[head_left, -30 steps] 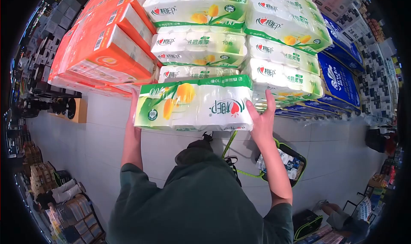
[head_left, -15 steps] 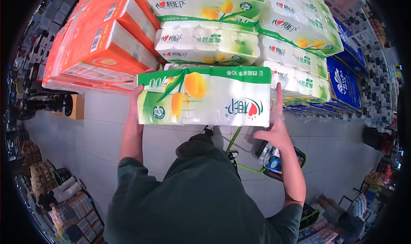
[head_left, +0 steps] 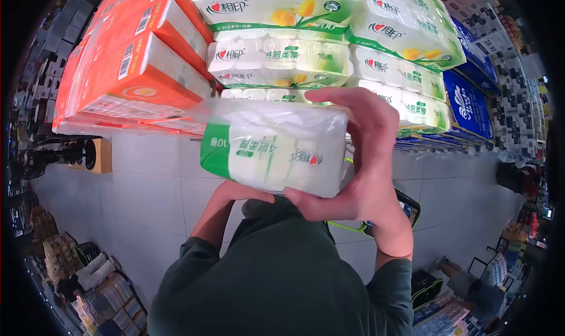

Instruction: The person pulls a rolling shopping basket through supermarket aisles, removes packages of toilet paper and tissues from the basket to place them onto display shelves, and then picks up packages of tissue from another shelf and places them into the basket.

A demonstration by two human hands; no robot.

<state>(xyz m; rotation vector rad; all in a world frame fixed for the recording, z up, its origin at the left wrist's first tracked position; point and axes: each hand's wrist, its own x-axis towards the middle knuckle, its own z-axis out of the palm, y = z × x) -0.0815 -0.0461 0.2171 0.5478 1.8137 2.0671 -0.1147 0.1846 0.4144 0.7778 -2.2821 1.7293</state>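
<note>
A plastic-wrapped pack of tissue rolls point(head_left: 273, 150), white with a green end, is held up in front of my chest, its printing upside down. My right hand point(head_left: 368, 159) grips its right end, fingers over the top and thumb at the lower edge. Under the pack's lower left side is my left hand point(head_left: 241, 192), its fingers mostly hidden behind or beneath the pack. Just beyond, similar packs point(head_left: 279, 59) are stacked, with more packs point(head_left: 406, 32) beside them on the right.
Orange packs point(head_left: 138, 71) are piled at the left, blue packs point(head_left: 468, 103) at the right. A black basket with green edging point(head_left: 415, 209) is on the floor behind my right forearm. People are visible at the lower left and lower right point(head_left: 471, 289).
The pack has turned, now showing a narrower side instead of the broad tulip face. My right hand has closed around its right end; my left hand has moved down and inward beneath it.
</note>
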